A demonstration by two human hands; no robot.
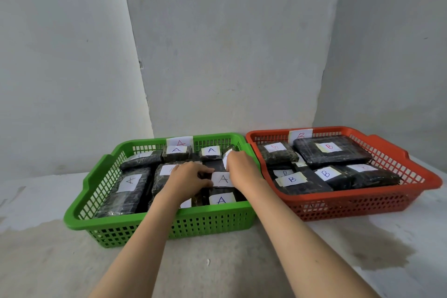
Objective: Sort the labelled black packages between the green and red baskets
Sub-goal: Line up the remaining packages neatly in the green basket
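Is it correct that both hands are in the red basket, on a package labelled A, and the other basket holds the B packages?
Not quite. The head view shows the left hand and right hand in the green basket, on a package labelled A. The B packages lie in the red basket.

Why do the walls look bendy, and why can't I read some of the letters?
Head view: the wide lens bows the wall edges; light is soft and even, with no glare; labels at the back of the red basket are faint and slightly blurred; the nearest label in the green basket reads sharply.
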